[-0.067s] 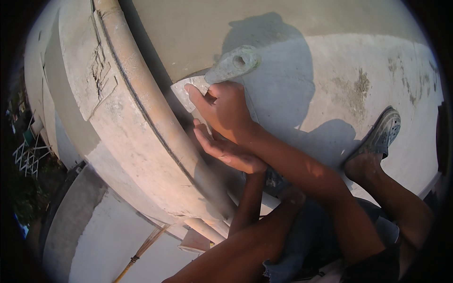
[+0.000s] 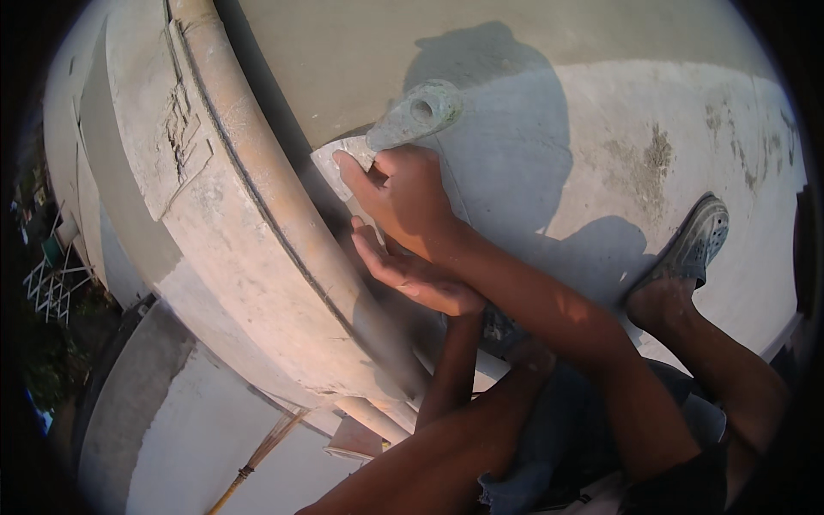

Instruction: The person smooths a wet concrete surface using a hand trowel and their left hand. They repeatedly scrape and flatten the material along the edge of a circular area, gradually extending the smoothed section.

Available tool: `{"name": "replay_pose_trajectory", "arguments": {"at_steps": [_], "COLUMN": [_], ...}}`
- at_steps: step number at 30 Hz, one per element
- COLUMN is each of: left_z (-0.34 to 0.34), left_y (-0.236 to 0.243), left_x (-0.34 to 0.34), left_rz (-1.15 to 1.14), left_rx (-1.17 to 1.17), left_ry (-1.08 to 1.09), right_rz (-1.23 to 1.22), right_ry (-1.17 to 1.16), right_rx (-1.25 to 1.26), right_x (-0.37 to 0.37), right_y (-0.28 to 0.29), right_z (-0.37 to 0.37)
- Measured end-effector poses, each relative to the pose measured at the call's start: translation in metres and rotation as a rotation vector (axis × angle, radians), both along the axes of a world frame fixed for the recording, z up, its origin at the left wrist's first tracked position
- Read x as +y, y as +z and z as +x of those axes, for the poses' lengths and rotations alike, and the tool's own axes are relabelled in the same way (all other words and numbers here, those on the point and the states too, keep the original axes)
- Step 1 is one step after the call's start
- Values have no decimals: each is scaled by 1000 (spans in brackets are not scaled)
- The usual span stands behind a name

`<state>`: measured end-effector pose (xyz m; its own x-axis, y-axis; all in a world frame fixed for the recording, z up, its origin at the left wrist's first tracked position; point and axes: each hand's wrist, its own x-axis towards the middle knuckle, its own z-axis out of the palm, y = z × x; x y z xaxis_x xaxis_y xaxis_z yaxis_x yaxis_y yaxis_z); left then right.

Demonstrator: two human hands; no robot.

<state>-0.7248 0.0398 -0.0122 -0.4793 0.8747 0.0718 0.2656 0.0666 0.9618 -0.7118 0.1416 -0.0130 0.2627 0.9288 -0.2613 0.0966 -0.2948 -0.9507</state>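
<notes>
My right hand (image 2: 408,193) is closed around a plaster-smeared trowel (image 2: 416,114). Its thick grey handle points up and away from my fist, with a round hole in the end. The pale blade (image 2: 348,159) shows beyond my thumb, close to the dark gap along the curved ledge. Just below, my left hand (image 2: 416,279) is turned palm up with its fingers stretched out, holding nothing I can see. It lies under my right wrist, beside the ledge.
A rounded plaster ledge (image 2: 257,206) with a cracked patch curves along the left. The smooth grey surface (image 2: 601,112) carries rough stains and my shadow. My sandalled foot (image 2: 695,240) rests at the right. A stick broom (image 2: 257,455) stands lower left, near a lower surface.
The trowel handle has tipped slightly to the left and up, and my right hand has shifted a little with it. My left hand looks unmoved.
</notes>
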Motion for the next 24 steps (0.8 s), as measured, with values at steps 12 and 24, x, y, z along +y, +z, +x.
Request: {"name": "replay_pose_trajectory", "arguments": {"at_steps": [12, 24], "left_z": [-3, 2], "left_y": [-7, -5], "left_x": [1, 3], "left_rz": [5, -38], "left_rx": [20, 12], "left_ry": [17, 115], "right_rz": [19, 26], "right_ry": [-6, 76], "right_rx": [88, 122], "right_x": [12, 15], "right_y": [-4, -12], "right_z": [-8, -26]}}
